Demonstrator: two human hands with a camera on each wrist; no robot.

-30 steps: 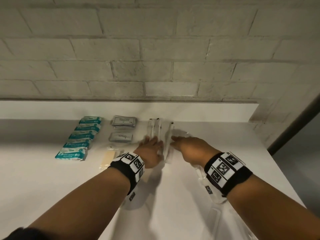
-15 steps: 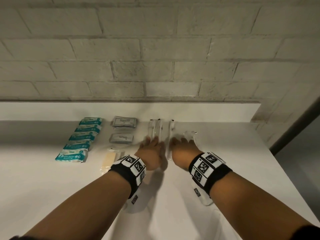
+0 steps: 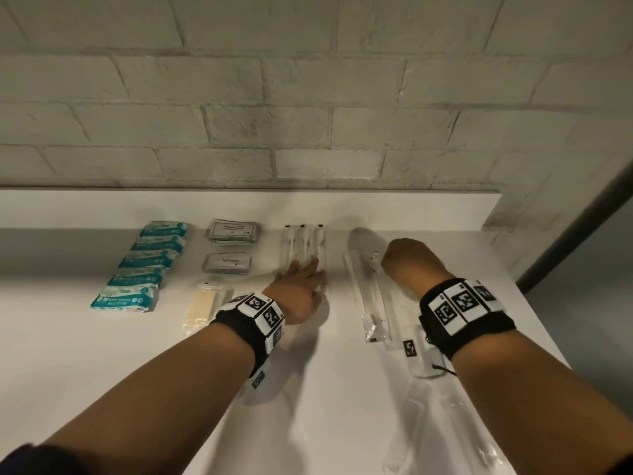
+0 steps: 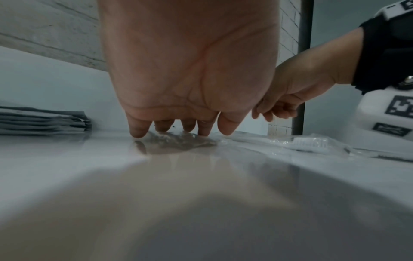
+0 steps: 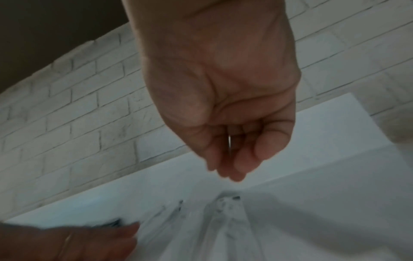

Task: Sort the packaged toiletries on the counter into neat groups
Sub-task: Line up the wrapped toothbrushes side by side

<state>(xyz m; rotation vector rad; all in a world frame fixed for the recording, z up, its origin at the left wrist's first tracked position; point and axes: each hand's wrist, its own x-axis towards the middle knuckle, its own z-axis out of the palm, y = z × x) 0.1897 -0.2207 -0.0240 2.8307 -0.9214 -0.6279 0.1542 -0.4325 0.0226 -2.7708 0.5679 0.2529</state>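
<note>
Three clear-wrapped toothbrushes [image 3: 303, 246] lie side by side near the back of the white counter [image 3: 102, 371]. My left hand [image 3: 303, 269] lies flat with straight fingers, its fingertips [image 4: 138, 131] pressing on the near ends of those wrappers. Another wrapped toothbrush [image 3: 366, 293] lies to the right, also visible in the left wrist view [image 4: 310, 143]. My right hand [image 3: 407, 262] hovers over its far end with fingers loosely curled [image 5: 232, 167], and I see nothing in its grasp.
A column of teal packets [image 3: 147, 265] lines the left. Two piles of grey sachets [image 3: 233, 231] [image 3: 226, 264] sit beside it, with a beige packet [image 3: 205, 303] nearer me. More clear packets [image 3: 445, 423] lie under my right forearm. A brick wall [image 3: 308, 132] backs the counter.
My right hand left the third toothbrush, now aligned with the other two, and moved right over another packet. The left hand stayed on the row.
</note>
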